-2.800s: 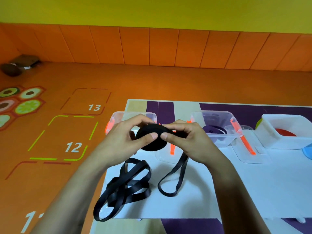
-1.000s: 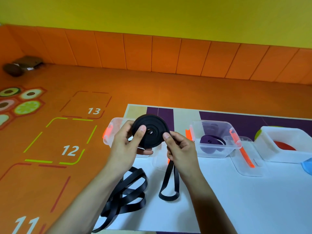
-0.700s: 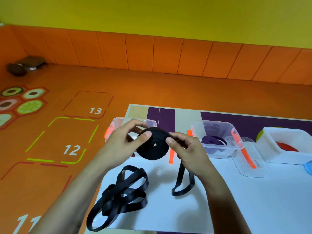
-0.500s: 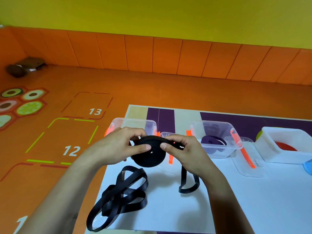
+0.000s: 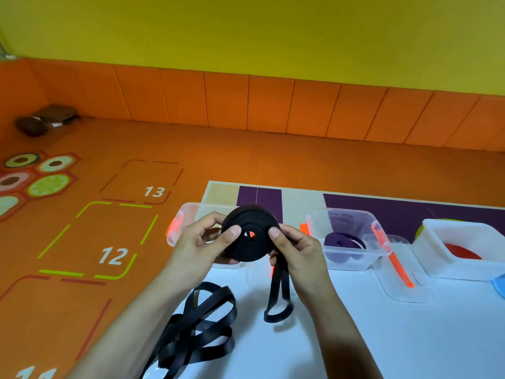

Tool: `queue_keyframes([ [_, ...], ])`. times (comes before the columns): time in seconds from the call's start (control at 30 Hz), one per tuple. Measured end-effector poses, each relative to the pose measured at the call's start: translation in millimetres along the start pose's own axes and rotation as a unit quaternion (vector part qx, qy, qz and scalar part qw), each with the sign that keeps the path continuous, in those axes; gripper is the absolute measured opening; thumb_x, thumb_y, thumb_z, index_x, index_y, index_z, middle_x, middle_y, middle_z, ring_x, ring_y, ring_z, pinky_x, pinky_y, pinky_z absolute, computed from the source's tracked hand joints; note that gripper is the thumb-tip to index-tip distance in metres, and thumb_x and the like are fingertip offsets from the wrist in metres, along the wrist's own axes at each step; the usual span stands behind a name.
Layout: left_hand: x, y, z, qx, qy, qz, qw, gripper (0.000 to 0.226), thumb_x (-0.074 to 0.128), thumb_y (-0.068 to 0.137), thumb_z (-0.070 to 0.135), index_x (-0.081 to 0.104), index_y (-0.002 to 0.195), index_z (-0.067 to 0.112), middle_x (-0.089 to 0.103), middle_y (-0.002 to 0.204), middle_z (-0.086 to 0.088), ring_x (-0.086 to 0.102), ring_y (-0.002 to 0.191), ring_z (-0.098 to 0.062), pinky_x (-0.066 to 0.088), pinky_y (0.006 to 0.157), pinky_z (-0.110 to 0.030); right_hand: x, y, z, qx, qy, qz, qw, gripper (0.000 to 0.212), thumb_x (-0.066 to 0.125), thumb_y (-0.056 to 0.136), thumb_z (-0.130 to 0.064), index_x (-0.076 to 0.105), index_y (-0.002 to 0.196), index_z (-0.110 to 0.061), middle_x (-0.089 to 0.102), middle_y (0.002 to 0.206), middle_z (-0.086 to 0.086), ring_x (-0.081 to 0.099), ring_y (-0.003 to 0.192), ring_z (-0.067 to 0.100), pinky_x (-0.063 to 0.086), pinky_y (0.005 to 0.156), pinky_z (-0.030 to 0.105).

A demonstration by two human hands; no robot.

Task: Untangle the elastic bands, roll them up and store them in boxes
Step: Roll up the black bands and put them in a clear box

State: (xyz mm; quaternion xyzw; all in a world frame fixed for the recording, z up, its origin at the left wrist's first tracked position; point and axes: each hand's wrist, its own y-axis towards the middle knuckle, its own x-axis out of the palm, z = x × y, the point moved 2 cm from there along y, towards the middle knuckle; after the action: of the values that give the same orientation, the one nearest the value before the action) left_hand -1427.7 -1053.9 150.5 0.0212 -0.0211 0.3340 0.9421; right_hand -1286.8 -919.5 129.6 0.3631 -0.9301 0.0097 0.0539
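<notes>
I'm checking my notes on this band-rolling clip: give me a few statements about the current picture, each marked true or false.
1. The left hand and the right hand both hold the black roll. True.
2. The black band is fully wound, with no loose end. False: a loose tail hangs from the roll down to the table.
3. A purple roll lies in the clear box. True.
4. The tangled black band lies inside the white box. False: it lies on the table, beside the left forearm.
</notes>
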Motion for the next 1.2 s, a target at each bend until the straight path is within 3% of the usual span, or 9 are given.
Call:
queue_keyframes([
  [0.1, 1, -5, -8, -0.043, -0.032, -0.041, 0.998, 0.025, 0.070, 0.093, 0.021, 0.058, 0.098, 0.000, 0.075, 0.093, -0.012, 0.074, 0.086, -0.028, 0.063, 0.075, -0.048, 1, 4, 1, 0.001, -0.022, 0.004, 1.000, 0.013, 0.068, 0.096, -0.027, 0.079, 0.099, -0.021, 0.056, 0.060, 0.000, 0.049, 0.055, 0.017, 0.045, 0.057, 0.022],
  [0.2, -10, -5, -2, -0.056, 0.063, -0.098, 0.992, 0.030, 0.067, 0.093, 0.028, 0.061, 0.097, -0.001, 0.073, 0.089, 0.002, 0.072, 0.085, -0.017, 0.063, 0.078, -0.048, -6, 3, -7, -0.025, -0.073, -0.056, 0.995, 0.013, 0.067, 0.097, -0.024, 0.079, 0.101, -0.021, 0.049, 0.060, 0.001, 0.042, 0.055, 0.017, 0.039, 0.056, 0.024],
  [0.33, -22, 5, 22, 0.019, 0.213, -0.119, 0.970, 0.023, 0.074, 0.089, 0.045, 0.073, 0.105, 0.029, 0.071, 0.104, 0.006, 0.068, 0.090, -0.017, 0.060, 0.060, -0.035, -5, 0, -20, -0.055, -0.124, -0.143, 0.980, 0.015, 0.067, 0.097, -0.014, 0.078, 0.106, -0.015, 0.066, 0.064, -0.015, 0.058, 0.058, 0.001, 0.042, 0.065, 0.011],
  [0.47, -17, 13, 30, 0.042, 0.219, -0.186, 0.957, 0.013, 0.073, 0.093, 0.024, 0.074, 0.106, 0.024, 0.071, 0.094, -0.005, 0.067, 0.078, -0.024, 0.057, 0.052, -0.038, -3, 1, -17, -0.042, -0.120, -0.144, 0.981, 0.012, 0.071, 0.095, -0.019, 0.080, 0.103, -0.018, 0.061, 0.064, -0.011, 0.049, 0.056, 0.006, 0.041, 0.061, 0.018],
  [0.67, -9, 11, 15, 0.075, 0.211, -0.111, 0.968, 0.010, 0.072, 0.094, 0.020, 0.073, 0.102, 0.025, 0.070, 0.093, 0.004, 0.066, 0.076, -0.024, 0.056, 0.051, -0.034, -13, 5, -15, -0.037, -0.121, -0.106, 0.986, 0.010, 0.073, 0.093, -0.020, 0.080, 0.099, -0.022, 0.068, 0.075, -0.004, 0.053, 0.063, 0.012, 0.049, 0.065, 0.024],
  [0.8, -11, 10, 11, 0.095, 0.173, -0.045, 0.979, 0.012, 0.071, 0.095, 0.016, 0.073, 0.102, 0.025, 0.069, 0.095, 0.011, 0.066, 0.081, -0.016, 0.054, 0.050, -0.034, -17, 5, -3, -0.011, -0.075, -0.088, 0.993, 0.007, 0.074, 0.092, -0.016, 0.079, 0.097, -0.017, 0.067, 0.075, 0.002, 0.059, 0.067, 0.016, 0.052, 0.069, 0.024],
  [0.97, -12, 8, 11, 0.119, 0.152, 0.028, 0.981, 0.020, 0.072, 0.085, 0.045, 0.072, 0.102, 0.035, 0.069, 0.099, -0.003, 0.064, 0.085, -0.021, 0.056, 0.050, -0.035, -9, 6, 2, 0.000, -0.027, -0.051, 0.998, 0.006, 0.074, 0.091, -0.021, 0.079, 0.093, -0.025, 0.065, 0.069, 0.008, 0.058, 0.064, 0.019, 0.051, 0.064, 0.022],
  [1.1, -9, 2, 6, 0.045, 0.075, -0.025, 0.996, 0.016, 0.068, 0.096, 0.017, 0.061, 0.110, 0.015, 0.063, 0.103, -0.006, 0.066, 0.090, -0.025, 0.062, 0.057, -0.048, -8, 12, 0, -0.012, -0.024, -0.051, 0.998, 0.009, 0.073, 0.092, -0.019, 0.079, 0.098, -0.019, 0.061, 0.066, 0.002, 0.052, 0.059, 0.018, 0.047, 0.060, 0.022],
  [1.2, -18, 2, 13, -0.011, 0.135, -0.103, 0.985, 0.024, 0.069, 0.095, 0.027, 0.061, 0.118, 0.021, 0.059, 0.107, -0.007, 0.071, 0.091, -0.025, 0.063, 0.059, -0.049, -11, 17, -4, -0.010, -0.078, -0.113, 0.990, 0.011, 0.075, 0.091, -0.021, 0.079, 0.101, -0.019, 0.057, 0.065, 0.006, 0.046, 0.059, 0.019, 0.044, 0.060, 0.029],
])
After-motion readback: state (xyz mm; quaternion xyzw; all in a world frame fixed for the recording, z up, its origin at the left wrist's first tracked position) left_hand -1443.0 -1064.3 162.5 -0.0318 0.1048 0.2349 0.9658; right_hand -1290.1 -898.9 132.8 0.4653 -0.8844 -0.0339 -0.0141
